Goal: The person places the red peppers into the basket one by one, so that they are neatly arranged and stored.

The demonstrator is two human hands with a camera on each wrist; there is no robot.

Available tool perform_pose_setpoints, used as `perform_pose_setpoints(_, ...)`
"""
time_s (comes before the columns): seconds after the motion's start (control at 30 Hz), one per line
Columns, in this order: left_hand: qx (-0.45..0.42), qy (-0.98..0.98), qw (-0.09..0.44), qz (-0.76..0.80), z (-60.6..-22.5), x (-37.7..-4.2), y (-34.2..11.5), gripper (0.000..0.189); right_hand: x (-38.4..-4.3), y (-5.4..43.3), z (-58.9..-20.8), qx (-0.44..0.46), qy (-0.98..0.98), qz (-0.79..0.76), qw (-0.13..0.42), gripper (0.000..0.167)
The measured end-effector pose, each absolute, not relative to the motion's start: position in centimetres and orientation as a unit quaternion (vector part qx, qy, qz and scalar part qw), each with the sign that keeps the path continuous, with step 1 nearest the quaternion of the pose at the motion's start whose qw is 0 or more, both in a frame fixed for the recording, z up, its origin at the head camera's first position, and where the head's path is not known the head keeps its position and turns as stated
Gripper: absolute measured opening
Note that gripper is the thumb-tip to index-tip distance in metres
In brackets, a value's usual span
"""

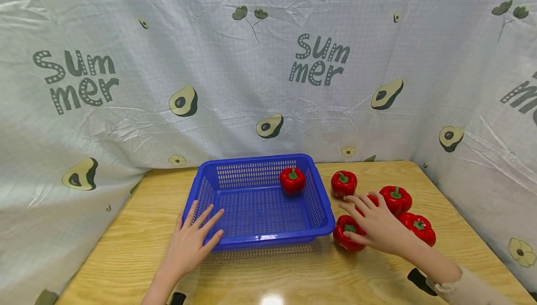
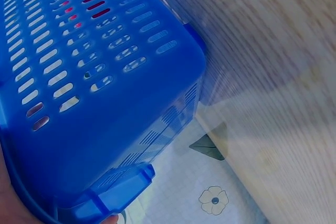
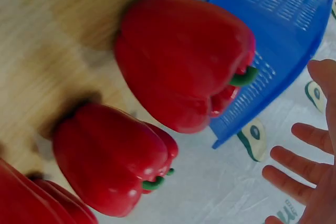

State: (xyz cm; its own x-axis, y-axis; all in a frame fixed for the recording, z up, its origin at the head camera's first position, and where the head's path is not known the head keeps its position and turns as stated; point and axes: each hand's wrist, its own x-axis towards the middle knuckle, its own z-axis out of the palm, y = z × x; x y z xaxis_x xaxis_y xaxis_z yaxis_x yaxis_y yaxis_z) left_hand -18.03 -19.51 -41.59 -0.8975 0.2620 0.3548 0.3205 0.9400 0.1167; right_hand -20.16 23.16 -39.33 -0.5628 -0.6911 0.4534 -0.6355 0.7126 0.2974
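Note:
My left hand point(image 1: 189, 244) rests on the left front corner of a blue plastic basket point(image 1: 268, 238), its fingers spread over the rim. Inside the basket, towards the back right, stands a red bell pepper point(image 1: 292, 183) with a green stem. Through the slots in the left wrist view some red shows behind the basket wall point(image 2: 131, 103). To the right of the basket my right hand point(image 1: 379, 223) hovers over the loose peppers with spread fingers, holding nothing. Its thumb overlaps the front bell pepper point(image 1: 348, 242) in the head view; another pepper behind the fingers is partly hidden.
Other red peppers stand on the wooden table point(image 1: 260, 277): one at the back point(image 1: 343, 184) and two farther right, a pepper point(image 1: 396, 201) and a pepper point(image 1: 419, 228). A white curtain point(image 1: 226, 72) printed with avocados hangs behind and along both sides.

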Motion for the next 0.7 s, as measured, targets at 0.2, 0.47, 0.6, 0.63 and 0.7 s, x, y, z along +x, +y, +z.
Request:
perform_pose_setpoints(0.2, -0.147, -0.972, 0.163, -0.083, -41.5, -18.0, -19.5, 0.049, -19.8, 23.4, -40.0, 0.382, -0.89, -0.041, 0.248, 0.062)
perform_pose_setpoints(0.47, -0.144, -0.973, 0.16, -0.082, -41.5, -18.0, -19.5, 0.049, -19.4, 23.8, -41.2, 0.377, -0.898, -0.031, 0.222, 0.073)
perform_pose_setpoints(0.6, -0.146, -0.973, 0.161, -0.08, -41.5, -18.0, -19.5, 0.049, -19.3, 24.1, -41.9, 0.371, -0.905, -0.034, 0.204, 0.076)
perform_pose_setpoints(0.63, -0.146, -0.973, 0.162, -0.08, -41.5, -18.0, -19.5, 0.049, -19.3, 24.1, -42.1, 0.369, -0.907, -0.034, 0.2, 0.076)
perform_pose_setpoints(0.7, -0.148, -0.972, 0.164, -0.081, -41.5, -18.0, -19.5, 0.048, -19.3, 24.2, -42.3, 0.364, -0.911, -0.033, 0.193, 0.077)
